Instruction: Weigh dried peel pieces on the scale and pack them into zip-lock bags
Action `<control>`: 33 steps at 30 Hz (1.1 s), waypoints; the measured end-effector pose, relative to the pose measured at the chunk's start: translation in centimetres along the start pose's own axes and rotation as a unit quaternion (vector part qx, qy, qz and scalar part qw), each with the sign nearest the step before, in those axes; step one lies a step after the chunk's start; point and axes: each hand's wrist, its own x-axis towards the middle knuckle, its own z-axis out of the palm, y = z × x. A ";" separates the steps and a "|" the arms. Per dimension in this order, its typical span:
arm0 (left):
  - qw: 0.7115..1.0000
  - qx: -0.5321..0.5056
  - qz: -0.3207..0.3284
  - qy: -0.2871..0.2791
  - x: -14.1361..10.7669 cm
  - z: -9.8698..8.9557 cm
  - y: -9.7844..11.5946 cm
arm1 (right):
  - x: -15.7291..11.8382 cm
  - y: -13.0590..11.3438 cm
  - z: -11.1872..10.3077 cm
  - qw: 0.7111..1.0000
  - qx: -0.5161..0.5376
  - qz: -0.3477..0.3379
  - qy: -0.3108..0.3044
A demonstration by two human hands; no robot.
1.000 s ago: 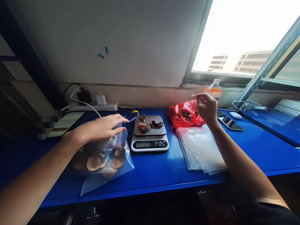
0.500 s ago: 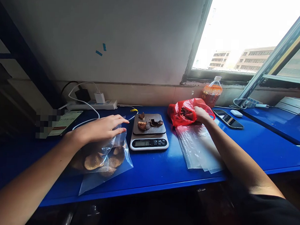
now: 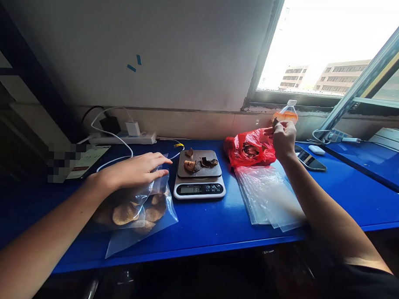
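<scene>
My right hand (image 3: 285,137) is raised above the red plastic bag (image 3: 232,153) and pinches a small dark dried piece (image 3: 275,122) between its fingertips. The bag's mouth shows more dark pieces inside. My left hand (image 3: 140,169) lies palm down with fingers stretched, over clear plastic bags (image 3: 117,244) holding round brown dried slices (image 3: 125,213). Between the hands stands a kitchen scale (image 3: 200,191), its display seeming to read 83. Several brown and dark dried pieces (image 3: 189,166) rest on its plate, one lying apart at the back.
Flat clear bags (image 3: 266,200) are stacked on the blue table (image 3: 209,232) below the red bag. A bottle (image 3: 290,112), a phone (image 3: 308,158) and a white earbud case (image 3: 316,149) sit behind to the right. A power strip (image 3: 147,138) with cables runs along the wall.
My right hand has come up out of the red bag and now holds a dark dried piece. My left hand and the pieces on the scale have stayed put.
</scene>
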 end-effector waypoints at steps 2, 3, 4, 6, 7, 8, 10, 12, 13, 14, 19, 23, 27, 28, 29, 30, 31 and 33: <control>1.000 0.002 0.000 -0.004 0.0 -0.1 0.2 | -0.9 -1.5 0.1 0.999 0.003 -0.008 0.039; 1.000 0.003 -0.001 -0.006 0.0 -0.1 0.3 | -1.5 -2.4 0.3 0.998 -0.009 -0.031 0.047; 1.000 0.004 -0.003 -0.008 0.0 -0.1 0.3 | -2.3 -3.3 0.4 0.996 -0.023 -0.069 0.050; 1.000 0.005 -0.005 -0.011 0.0 -0.1 0.4 | -4.1 -5.3 1.0 0.985 -0.038 -0.168 0.027; 1.000 0.005 -0.006 -0.011 0.0 -0.1 0.4 | -5.1 -6.1 1.4 0.978 -0.033 -0.207 0.007; 1.000 0.005 -0.005 -0.011 0.1 -0.1 0.3 | -6.0 -6.8 1.9 0.971 -0.026 -0.236 -0.027; 1.000 0.005 -0.003 -0.011 0.1 -0.1 0.2 | -7.5 -7.7 3.1 0.956 -0.005 -0.279 -0.094; 1.000 0.007 -0.004 -0.016 0.2 0.0 0.1 | -8.4 -7.8 4.6 0.946 0.017 -0.292 -0.142; 1.000 0.009 -0.005 -0.018 0.2 0.1 0.1 | -8.6 -7.7 5.3 0.945 0.025 -0.285 -0.158; 1.000 0.011 -0.006 -0.020 0.2 0.1 0.0 | -8.6 -7.4 6.0 0.946 0.030 -0.272 -0.172; 1.000 0.013 -0.005 -0.023 0.4 0.4 -0.1 | -8.2 -6.3 8.4 0.948 0.029 -0.220 -0.228; 0.999 0.001 -0.021 -0.028 0.4 0.6 -0.2 | -8.7 -6.7 8.5 0.919 0.033 -0.243 -0.307; 0.999 0.004 -0.011 -0.032 0.4 0.6 -0.3 | -8.5 -8.2 6.8 0.907 0.018 -0.305 -0.288; 0.999 0.008 -0.009 -0.034 0.4 0.7 -0.3 | -8.1 -8.4 6.1 0.913 0.013 -0.315 -0.260; 0.999 0.013 -0.007 -0.036 0.4 0.7 -0.3 | -7.6 -8.4 5.3 0.920 0.009 -0.319 -0.227; 0.999 0.017 -0.006 -0.037 0.4 0.8 -0.3 | -6.9 -8.2 4.4 0.930 0.003 -0.316 -0.187; 0.999 0.020 -0.004 -0.037 0.4 0.9 -0.2 | -6.1 -7.7 3.6 0.942 -0.006 -0.302 -0.146; 0.999 0.026 -0.004 -0.037 0.5 1.0 0.0 | -4.5 -5.9 2.2 0.967 -0.037 -0.245 -0.064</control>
